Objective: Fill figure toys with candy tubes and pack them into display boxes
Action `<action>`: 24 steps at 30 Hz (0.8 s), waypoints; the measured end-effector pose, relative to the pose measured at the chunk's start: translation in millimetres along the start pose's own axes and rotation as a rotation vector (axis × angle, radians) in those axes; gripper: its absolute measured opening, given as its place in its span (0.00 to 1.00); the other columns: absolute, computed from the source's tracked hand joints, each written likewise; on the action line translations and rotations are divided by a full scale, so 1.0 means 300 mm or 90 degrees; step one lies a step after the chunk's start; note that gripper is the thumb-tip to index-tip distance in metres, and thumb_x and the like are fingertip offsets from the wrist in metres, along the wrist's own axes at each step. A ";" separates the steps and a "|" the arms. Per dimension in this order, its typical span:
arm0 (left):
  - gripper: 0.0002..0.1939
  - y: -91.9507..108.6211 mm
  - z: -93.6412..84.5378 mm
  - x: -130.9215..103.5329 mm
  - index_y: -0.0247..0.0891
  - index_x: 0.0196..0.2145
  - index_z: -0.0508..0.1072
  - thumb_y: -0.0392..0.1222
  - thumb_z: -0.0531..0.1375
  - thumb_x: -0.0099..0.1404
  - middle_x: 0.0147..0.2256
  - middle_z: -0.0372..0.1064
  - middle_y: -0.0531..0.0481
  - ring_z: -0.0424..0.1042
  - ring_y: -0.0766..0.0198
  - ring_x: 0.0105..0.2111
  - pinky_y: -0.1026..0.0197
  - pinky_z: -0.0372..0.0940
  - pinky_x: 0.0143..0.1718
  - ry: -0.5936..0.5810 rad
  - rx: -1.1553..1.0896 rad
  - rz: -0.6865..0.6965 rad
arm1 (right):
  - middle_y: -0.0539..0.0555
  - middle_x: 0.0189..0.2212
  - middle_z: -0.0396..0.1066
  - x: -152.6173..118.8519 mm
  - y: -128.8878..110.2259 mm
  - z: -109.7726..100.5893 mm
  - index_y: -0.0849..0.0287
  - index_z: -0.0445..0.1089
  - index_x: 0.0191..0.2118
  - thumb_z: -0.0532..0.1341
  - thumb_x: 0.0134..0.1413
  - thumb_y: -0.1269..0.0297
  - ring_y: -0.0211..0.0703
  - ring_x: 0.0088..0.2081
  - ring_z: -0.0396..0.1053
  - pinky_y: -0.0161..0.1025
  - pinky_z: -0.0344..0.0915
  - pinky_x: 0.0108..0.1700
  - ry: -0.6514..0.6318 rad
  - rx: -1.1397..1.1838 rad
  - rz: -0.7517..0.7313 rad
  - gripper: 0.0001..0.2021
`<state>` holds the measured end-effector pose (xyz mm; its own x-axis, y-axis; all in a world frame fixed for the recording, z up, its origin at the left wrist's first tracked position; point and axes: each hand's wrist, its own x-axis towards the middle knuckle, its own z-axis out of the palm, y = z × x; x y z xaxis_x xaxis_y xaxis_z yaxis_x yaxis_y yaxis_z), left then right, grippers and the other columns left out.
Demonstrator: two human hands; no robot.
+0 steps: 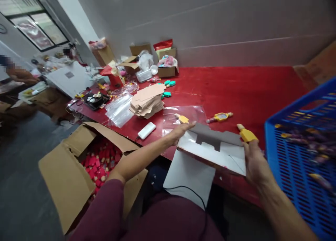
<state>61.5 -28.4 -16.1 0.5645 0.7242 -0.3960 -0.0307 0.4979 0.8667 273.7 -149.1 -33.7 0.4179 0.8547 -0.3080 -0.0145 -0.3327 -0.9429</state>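
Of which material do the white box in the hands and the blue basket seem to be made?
The white box looks like thin cardboard, smooth and matte: folded flaps and thin edges show. The blue basket is probably moulded plastic, maybe slightly shiny, given its regular slots.

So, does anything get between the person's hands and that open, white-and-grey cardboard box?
Nothing visible does: the left hand and right hand hold the open, white-and-grey cardboard box at opposite ends. A yellow, flat piece with a tan knob shows beside the right hand, outside the box.
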 end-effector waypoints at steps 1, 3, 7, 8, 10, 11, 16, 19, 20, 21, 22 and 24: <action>0.22 0.005 -0.007 -0.003 0.33 0.35 0.73 0.55 0.69 0.52 0.32 0.71 0.45 0.71 0.59 0.35 0.55 0.64 0.42 -0.024 0.025 -0.011 | 0.69 0.35 0.75 -0.008 -0.015 0.001 0.53 0.72 0.39 0.45 0.52 0.30 0.57 0.38 0.76 0.47 0.68 0.32 -0.005 0.054 0.055 0.33; 0.24 0.013 -0.024 -0.008 0.33 0.37 0.73 0.45 0.73 0.44 0.34 0.71 0.48 0.70 0.64 0.33 0.58 0.64 0.41 -0.067 0.089 -0.015 | 0.66 0.35 0.74 -0.017 -0.039 0.004 0.56 0.71 0.40 0.56 0.47 0.33 0.57 0.35 0.75 0.47 0.69 0.31 0.000 0.078 0.110 0.29; 0.27 -0.012 -0.045 -0.009 0.34 0.41 0.69 0.36 0.72 0.42 0.34 0.70 0.51 0.69 0.66 0.31 0.62 0.64 0.36 -0.028 0.142 0.037 | 0.60 0.33 0.74 -0.006 -0.042 0.015 0.57 0.68 0.39 0.70 0.34 0.50 0.53 0.31 0.73 0.45 0.69 0.30 0.042 -0.070 0.036 0.25; 0.26 -0.026 -0.047 -0.008 0.34 0.41 0.68 0.36 0.71 0.44 0.32 0.69 0.52 0.69 0.67 0.30 0.63 0.64 0.34 -0.005 0.149 0.052 | 0.59 0.32 0.74 -0.001 -0.039 0.018 0.57 0.68 0.38 0.69 0.34 0.51 0.52 0.31 0.72 0.45 0.69 0.30 0.042 -0.102 0.012 0.23; 0.23 -0.054 -0.049 -0.004 0.35 0.41 0.66 0.36 0.69 0.47 0.31 0.69 0.53 0.69 0.67 0.28 0.64 0.64 0.32 0.034 0.173 0.075 | 0.59 0.30 0.73 0.011 -0.032 0.022 0.57 0.67 0.35 0.68 0.36 0.50 0.52 0.31 0.72 0.45 0.69 0.32 0.041 -0.162 -0.029 0.21; 0.23 -0.065 -0.052 -0.001 0.35 0.41 0.65 0.36 0.68 0.48 0.31 0.69 0.53 0.69 0.67 0.28 0.65 0.64 0.32 0.046 0.186 0.082 | 0.58 0.30 0.73 0.017 -0.029 0.024 0.57 0.67 0.35 0.67 0.36 0.50 0.52 0.32 0.72 0.45 0.69 0.33 0.039 -0.196 -0.044 0.21; 0.26 -0.085 -0.068 0.021 0.36 0.45 0.66 0.41 0.69 0.49 0.33 0.68 0.52 0.69 0.67 0.29 0.67 0.63 0.30 0.039 0.230 0.078 | 0.59 0.32 0.73 0.045 -0.014 0.028 0.59 0.68 0.36 0.65 0.37 0.50 0.55 0.37 0.72 0.50 0.67 0.42 0.051 -0.337 -0.064 0.21; 0.25 -0.049 -0.056 0.015 0.35 0.42 0.67 0.50 0.69 0.51 0.31 0.69 0.52 0.69 0.68 0.27 0.67 0.63 0.28 0.047 0.186 0.048 | 0.61 0.38 0.74 0.032 -0.031 0.025 0.60 0.69 0.40 0.65 0.39 0.48 0.58 0.42 0.71 0.54 0.66 0.46 0.012 -0.312 -0.070 0.23; 0.25 -0.021 -0.054 0.004 0.35 0.41 0.67 0.51 0.69 0.51 0.31 0.69 0.52 0.69 0.68 0.26 0.67 0.63 0.28 0.061 0.166 0.037 | 0.62 0.42 0.73 0.013 -0.043 0.022 0.59 0.69 0.42 0.64 0.42 0.47 0.58 0.45 0.71 0.54 0.66 0.49 0.002 -0.267 -0.098 0.24; 0.25 0.016 -0.057 -0.013 0.35 0.39 0.67 0.52 0.69 0.50 0.29 0.69 0.53 0.68 0.68 0.24 0.67 0.63 0.27 0.077 0.151 0.029 | 0.62 0.46 0.72 -0.014 -0.059 0.017 0.59 0.68 0.46 0.62 0.46 0.45 0.57 0.49 0.69 0.54 0.66 0.51 0.005 -0.201 -0.142 0.26; 0.24 0.062 -0.068 -0.037 0.35 0.38 0.67 0.51 0.70 0.50 0.28 0.69 0.53 0.68 0.69 0.23 0.67 0.63 0.26 0.090 0.139 0.025 | 0.61 0.51 0.69 -0.051 -0.075 0.012 0.57 0.66 0.50 0.60 0.50 0.45 0.55 0.52 0.68 0.53 0.66 0.52 0.030 -0.126 -0.196 0.26; 0.22 0.174 -0.115 -0.101 0.34 0.37 0.69 0.47 0.71 0.50 0.27 0.69 0.53 0.69 0.69 0.22 0.67 0.64 0.25 0.103 0.126 0.030 | 0.59 0.54 0.66 -0.147 -0.102 0.004 0.53 0.64 0.53 0.55 0.59 0.47 0.50 0.53 0.67 0.50 0.67 0.51 0.147 -0.011 -0.285 0.22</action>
<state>14.2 -7.9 30.7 0.4265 0.8192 -0.3833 0.1166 0.3705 0.9215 254.5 -176.2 8.5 0.5699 0.8053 0.1634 0.2258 0.0377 -0.9734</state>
